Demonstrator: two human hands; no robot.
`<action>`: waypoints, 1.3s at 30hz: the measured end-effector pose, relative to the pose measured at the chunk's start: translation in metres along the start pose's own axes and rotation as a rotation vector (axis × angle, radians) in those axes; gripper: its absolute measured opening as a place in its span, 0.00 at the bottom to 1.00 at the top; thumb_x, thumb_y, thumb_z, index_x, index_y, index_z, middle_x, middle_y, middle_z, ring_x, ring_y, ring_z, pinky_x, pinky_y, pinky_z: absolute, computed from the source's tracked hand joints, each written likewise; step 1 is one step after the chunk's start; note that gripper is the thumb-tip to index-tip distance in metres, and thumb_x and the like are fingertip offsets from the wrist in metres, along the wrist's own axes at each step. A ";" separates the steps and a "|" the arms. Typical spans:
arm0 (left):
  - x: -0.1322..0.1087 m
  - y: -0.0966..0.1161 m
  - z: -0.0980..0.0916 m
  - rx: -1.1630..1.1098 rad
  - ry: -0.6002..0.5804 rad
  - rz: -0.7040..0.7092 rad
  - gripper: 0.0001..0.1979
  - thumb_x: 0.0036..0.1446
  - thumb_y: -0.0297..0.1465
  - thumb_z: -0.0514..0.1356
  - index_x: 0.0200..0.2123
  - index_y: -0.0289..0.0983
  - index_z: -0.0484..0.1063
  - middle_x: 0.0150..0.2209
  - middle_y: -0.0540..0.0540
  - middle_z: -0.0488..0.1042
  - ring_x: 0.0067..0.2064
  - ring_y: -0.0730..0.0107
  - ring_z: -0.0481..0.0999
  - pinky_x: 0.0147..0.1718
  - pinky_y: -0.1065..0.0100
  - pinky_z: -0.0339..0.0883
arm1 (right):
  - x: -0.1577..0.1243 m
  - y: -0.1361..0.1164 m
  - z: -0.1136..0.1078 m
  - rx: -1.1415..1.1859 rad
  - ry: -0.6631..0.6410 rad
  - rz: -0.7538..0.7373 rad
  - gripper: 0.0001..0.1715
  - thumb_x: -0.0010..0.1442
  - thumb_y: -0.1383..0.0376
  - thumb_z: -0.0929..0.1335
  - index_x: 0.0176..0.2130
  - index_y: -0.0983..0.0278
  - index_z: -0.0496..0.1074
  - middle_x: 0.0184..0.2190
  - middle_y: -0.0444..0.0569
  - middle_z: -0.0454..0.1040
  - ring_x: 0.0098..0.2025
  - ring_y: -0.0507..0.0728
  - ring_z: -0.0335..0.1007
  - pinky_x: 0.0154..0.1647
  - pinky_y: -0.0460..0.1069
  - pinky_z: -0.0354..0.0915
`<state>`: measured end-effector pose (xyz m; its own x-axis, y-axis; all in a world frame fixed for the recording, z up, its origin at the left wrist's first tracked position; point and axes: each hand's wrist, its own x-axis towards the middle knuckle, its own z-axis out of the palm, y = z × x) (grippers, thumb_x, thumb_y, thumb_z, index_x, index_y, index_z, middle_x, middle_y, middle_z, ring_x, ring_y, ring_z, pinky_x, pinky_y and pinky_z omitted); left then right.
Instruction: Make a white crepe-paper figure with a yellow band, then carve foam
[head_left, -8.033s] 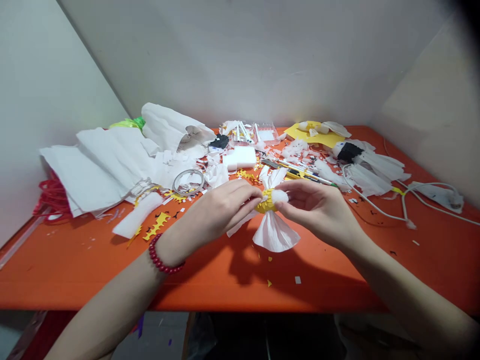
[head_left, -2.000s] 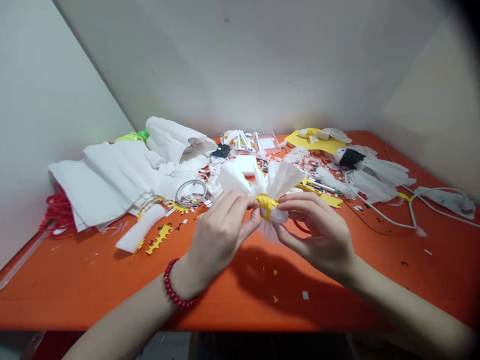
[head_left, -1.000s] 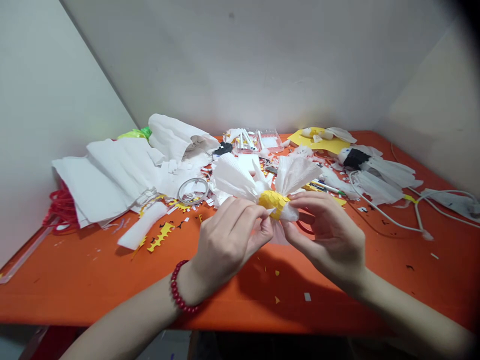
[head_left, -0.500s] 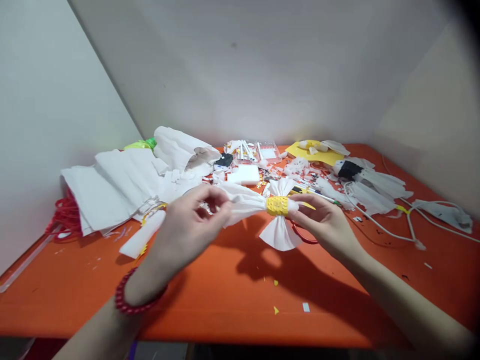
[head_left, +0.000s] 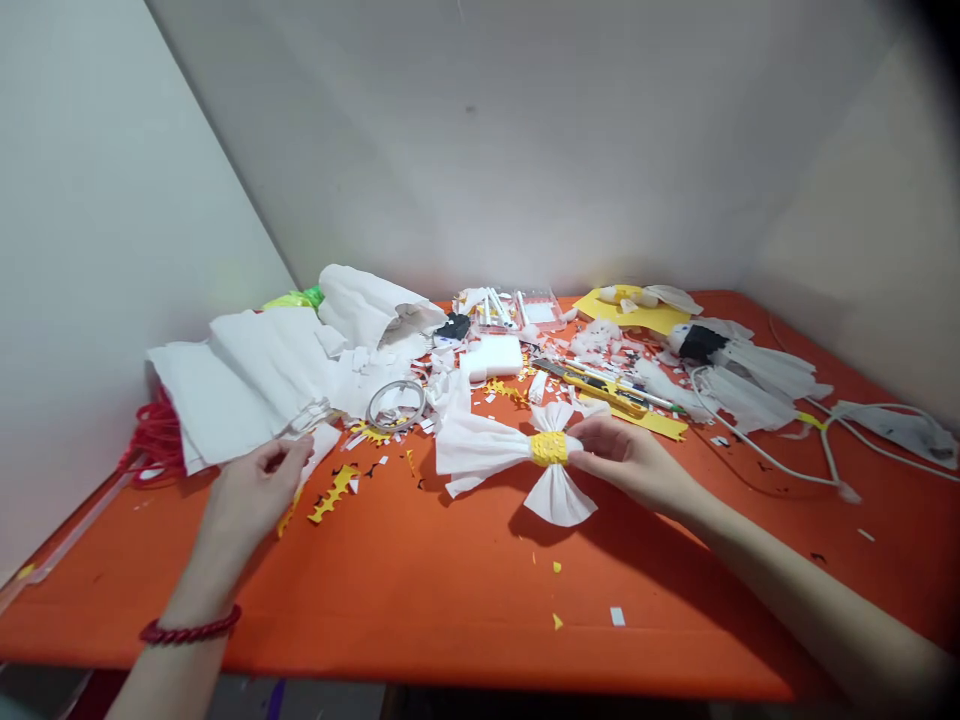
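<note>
Gripping the paper figure (head_left: 549, 449): our right hand (head_left: 621, 457). Fingers curled, nearer the worktop's (head_left: 420, 600) left edge, contents undetermined: our left hand (head_left: 251, 498).

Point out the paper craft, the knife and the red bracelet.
Paper craft (head_left: 549, 449), head view: on the yellow band around its middle.
Knife (head_left: 606, 393), head view: on its yellow handle.
Red bracelet (head_left: 189, 634), head view: on its beads.
</note>
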<state>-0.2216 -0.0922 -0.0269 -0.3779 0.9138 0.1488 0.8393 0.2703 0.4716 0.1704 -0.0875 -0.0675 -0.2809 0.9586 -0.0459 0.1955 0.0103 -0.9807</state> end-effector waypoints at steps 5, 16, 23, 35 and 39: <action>0.010 0.032 0.000 0.149 -0.028 0.261 0.16 0.53 0.44 0.53 0.31 0.39 0.72 0.33 0.48 0.77 0.34 0.62 0.74 0.33 0.69 0.63 | -0.002 0.006 0.000 -0.354 0.015 -0.072 0.17 0.57 0.55 0.65 0.41 0.63 0.71 0.40 0.49 0.73 0.39 0.54 0.70 0.38 0.48 0.66; 0.045 0.073 0.042 0.312 -0.329 0.559 0.15 0.55 0.39 0.51 0.31 0.39 0.74 0.33 0.41 0.77 0.36 0.56 0.74 0.32 0.66 0.60 | -0.012 -0.011 0.000 -0.417 -0.173 -0.156 0.15 0.59 0.58 0.63 0.42 0.64 0.71 0.36 0.48 0.73 0.32 0.51 0.66 0.32 0.45 0.62; 0.069 0.114 0.048 0.145 -0.382 0.632 0.15 0.52 0.41 0.53 0.33 0.38 0.74 0.35 0.42 0.77 0.35 0.58 0.73 0.31 0.67 0.59 | -0.012 -0.006 0.003 -0.419 -0.149 -0.194 0.13 0.58 0.61 0.64 0.41 0.64 0.72 0.33 0.49 0.73 0.31 0.52 0.66 0.30 0.46 0.63; 0.111 0.144 0.034 -0.215 -0.411 0.707 0.16 0.52 0.44 0.55 0.30 0.36 0.70 0.30 0.47 0.72 0.30 0.67 0.70 0.28 0.70 0.60 | 0.008 -0.023 -0.009 -0.270 0.175 -0.176 0.13 0.59 0.57 0.63 0.38 0.64 0.69 0.35 0.50 0.74 0.35 0.54 0.70 0.36 0.49 0.66; 0.101 0.162 0.018 -0.291 -0.385 0.751 0.15 0.55 0.44 0.54 0.33 0.37 0.68 0.26 0.50 0.67 0.26 0.71 0.65 0.23 0.71 0.57 | 0.047 -0.059 -0.008 -0.185 0.095 -0.237 0.17 0.56 0.54 0.67 0.38 0.64 0.71 0.38 0.50 0.74 0.37 0.54 0.70 0.40 0.50 0.67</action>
<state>-0.1173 0.0495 0.0487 0.4335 0.8714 0.2297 0.6605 -0.4806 0.5769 0.1536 -0.0410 -0.0100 -0.2516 0.9457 0.2059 0.3052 0.2794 -0.9104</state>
